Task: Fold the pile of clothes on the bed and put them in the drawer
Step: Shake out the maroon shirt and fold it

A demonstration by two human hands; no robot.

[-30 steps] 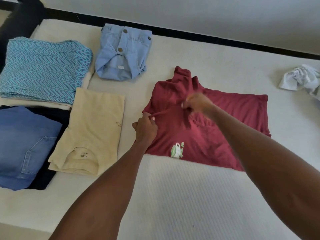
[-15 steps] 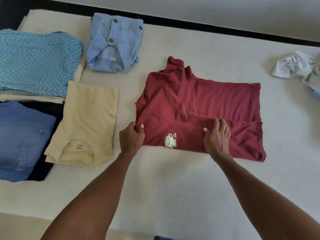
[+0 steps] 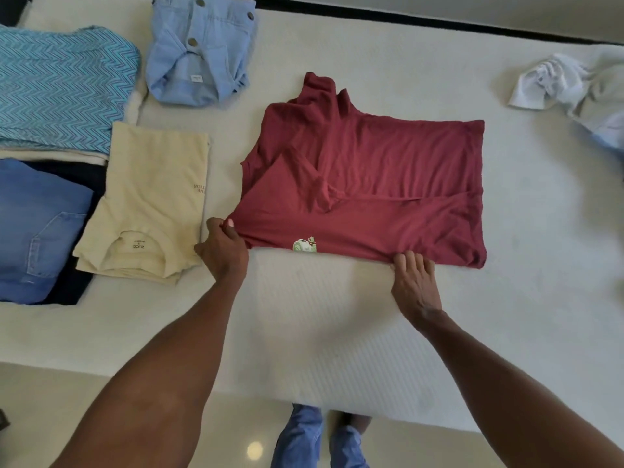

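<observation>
Maroon T-shirt (image 3: 368,173) lies flat mid-bed (image 3: 337,349), sleeves tucked inward. My left hand (image 3: 224,251) pinches its near-left corner; my right hand (image 3: 415,282) curls its grip under the near hem, so, I judge, both can lift one edge evenly for folding.

Five folded garments (image 3: 153,201); one red shirt (image 3: 371,170); two hands (image 3: 224,246).
</observation>
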